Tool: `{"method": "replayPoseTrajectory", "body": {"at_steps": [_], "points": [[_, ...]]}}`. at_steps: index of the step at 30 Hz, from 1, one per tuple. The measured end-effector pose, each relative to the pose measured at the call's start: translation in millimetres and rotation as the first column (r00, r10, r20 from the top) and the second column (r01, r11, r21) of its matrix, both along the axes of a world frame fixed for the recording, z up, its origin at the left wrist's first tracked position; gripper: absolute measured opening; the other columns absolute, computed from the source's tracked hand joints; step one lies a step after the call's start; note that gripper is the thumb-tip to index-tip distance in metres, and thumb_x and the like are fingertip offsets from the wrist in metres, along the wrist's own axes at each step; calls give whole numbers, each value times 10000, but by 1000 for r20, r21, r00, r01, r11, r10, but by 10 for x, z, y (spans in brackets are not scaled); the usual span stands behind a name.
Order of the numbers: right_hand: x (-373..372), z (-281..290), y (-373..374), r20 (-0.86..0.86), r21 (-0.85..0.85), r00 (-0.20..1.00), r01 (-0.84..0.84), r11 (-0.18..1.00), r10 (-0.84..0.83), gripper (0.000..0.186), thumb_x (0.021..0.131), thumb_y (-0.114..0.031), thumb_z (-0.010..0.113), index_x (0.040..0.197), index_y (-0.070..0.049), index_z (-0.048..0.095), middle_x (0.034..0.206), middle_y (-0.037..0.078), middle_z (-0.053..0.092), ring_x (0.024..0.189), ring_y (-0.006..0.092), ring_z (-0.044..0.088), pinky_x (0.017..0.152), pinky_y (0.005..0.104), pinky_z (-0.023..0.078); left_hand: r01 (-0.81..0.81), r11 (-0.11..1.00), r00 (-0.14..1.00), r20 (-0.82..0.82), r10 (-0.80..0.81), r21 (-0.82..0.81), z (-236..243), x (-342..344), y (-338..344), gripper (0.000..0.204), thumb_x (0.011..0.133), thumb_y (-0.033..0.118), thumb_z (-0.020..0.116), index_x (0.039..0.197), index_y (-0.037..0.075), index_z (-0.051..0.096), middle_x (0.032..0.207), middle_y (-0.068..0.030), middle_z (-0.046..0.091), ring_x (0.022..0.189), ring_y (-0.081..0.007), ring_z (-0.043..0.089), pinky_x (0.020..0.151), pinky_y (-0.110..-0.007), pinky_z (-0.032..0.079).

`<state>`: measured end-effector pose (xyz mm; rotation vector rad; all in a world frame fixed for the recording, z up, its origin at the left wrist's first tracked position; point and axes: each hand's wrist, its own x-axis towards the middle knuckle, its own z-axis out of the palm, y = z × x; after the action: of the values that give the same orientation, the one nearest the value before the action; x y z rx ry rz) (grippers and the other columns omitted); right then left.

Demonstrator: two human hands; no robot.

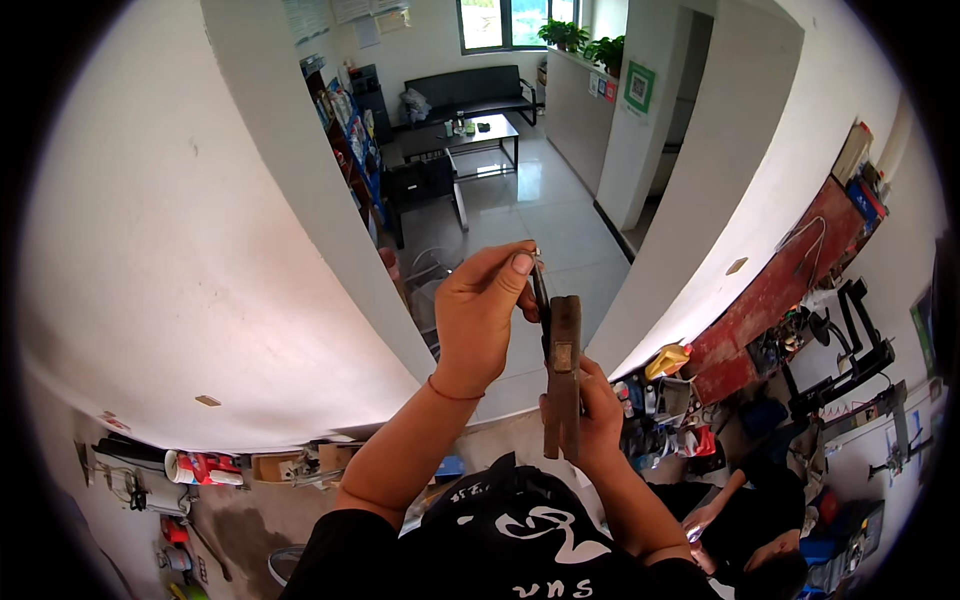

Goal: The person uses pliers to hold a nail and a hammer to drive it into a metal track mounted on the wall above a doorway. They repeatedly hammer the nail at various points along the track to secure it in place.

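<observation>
My left hand [480, 310] is raised in the middle of the view, closed with thumb and fingers on a thin dark metal piece [541, 290], which has a small light bit at its upper tip. My right hand [597, 420] is closed on the handle of a worn claw hammer, whose head [562, 335] is upright just right of my left fingers, claw downward. The hammer head hides most of its handle and part of the metal piece, so I cannot tell whether they touch.
Walls [160, 230] flank a doorway onto a tiled room [555, 220] with a black sofa [470, 92], low table and shelves [350, 130]. A co-worker [760, 520] in dark clothing is low at right, near a red board [730, 350], tools and containers. More clutter lies lower left.
</observation>
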<state>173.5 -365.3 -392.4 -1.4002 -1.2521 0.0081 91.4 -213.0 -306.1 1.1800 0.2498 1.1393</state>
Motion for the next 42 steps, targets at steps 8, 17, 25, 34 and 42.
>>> {"method": "replayPoseTrajectory", "body": {"at_steps": [8,17,25,34,42], "points": [[-14,8,-43,-27,-8,1000,13,1000,-13,383,777,-21,794,1132,4,651,1273,230,643,961,295,706,795,338,552,-28,993,996,-83,37,115,-5,-16,-27,241,1020,163,658,1152,-33,705,962,-123,725,705,-121,613,624,-284,546],[-25,-79,-131,-271,-188,962,-90,978,37,395,820,-31,767,1148,-9,548,1137,159,601,940,285,630,803,366,522,17,1000,992,-128,-17,-2,-134,11,-115,237,1016,149,661,1168,-27,702,987,-109,720,728,-122,617,638,-286,557],[13,-413,26,-408,-109,913,-22,994,-25,447,839,-54,752,1212,-24,507,1074,116,547,912,236,604,775,356,510,113,992,891,-447,-76,57,-816,-204,-250,332,1026,98,606,1336,-17,588,1157,-119,692,986,-184,676,886,-319,558],[13,-399,76,63,-22,985,161,987,-159,434,759,-104,820,1068,0,533,1127,220,535,938,400,627,750,460,528,407,837,737,-409,-538,-366,-924,-273,-452,482,1084,224,512,1501,-12,453,1411,-118,574,1292,-168,531,1130,-320,395],[-173,-418,61,-162,-329,979,60,942,-119,588,755,-152,801,1257,10,542,1208,254,548,1108,456,589,929,495,505,334,910,634,-773,-25,244,-1269,-176,-237,360,970,235,639,1274,43,651,1228,-133,699,1059,-239,671,915,-361,538]]}}
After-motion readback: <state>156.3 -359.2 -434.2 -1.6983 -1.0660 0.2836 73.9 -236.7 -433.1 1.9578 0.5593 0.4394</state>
